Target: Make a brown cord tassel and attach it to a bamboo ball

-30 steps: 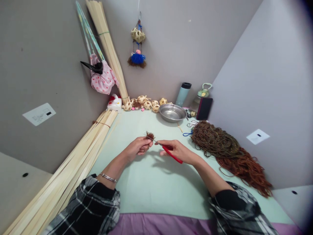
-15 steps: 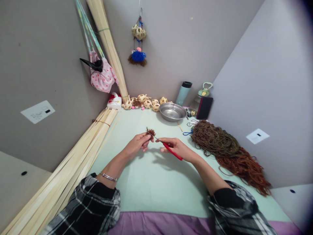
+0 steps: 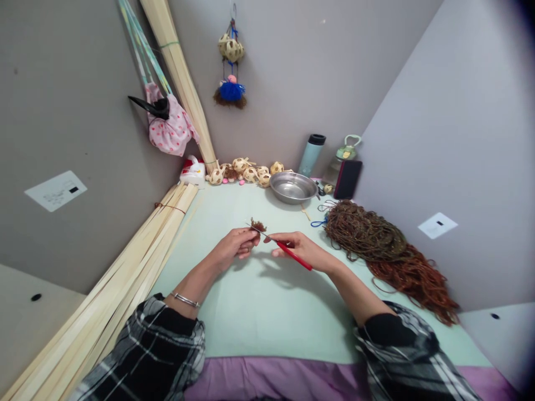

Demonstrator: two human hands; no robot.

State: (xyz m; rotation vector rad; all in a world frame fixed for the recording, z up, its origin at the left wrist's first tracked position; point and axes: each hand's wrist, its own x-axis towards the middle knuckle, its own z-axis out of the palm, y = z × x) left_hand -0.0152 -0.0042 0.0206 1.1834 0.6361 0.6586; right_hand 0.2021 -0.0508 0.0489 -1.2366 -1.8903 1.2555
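Between the fingertips of my left hand [image 3: 234,245] is a small brown yarn tassel [image 3: 258,225], its frayed ends pointing up. My right hand [image 3: 304,253] is closed on a pair of scissors [image 3: 295,256] with red handles. The thin metal blades reach leftward across the tassel, just above my left thumb; whether they are apart or together I cannot tell. Both hands are over the middle of the pale green tabletop [image 3: 251,317], with their shadows beneath.
A metal bowl [image 3: 293,188] stands at the back, near woven balls [image 3: 249,174], a blue tumbler [image 3: 312,156] and a phone [image 3: 348,179]. Brown yarn hanks [image 3: 368,231] lie on the right. Pale flat strips [image 3: 125,278] run along the left. A ball ornament [image 3: 231,49] hangs ahead.
The view has shifted slightly. The scissor blades now reach a little further left past the tassel, and my left fingers are curled closer together.
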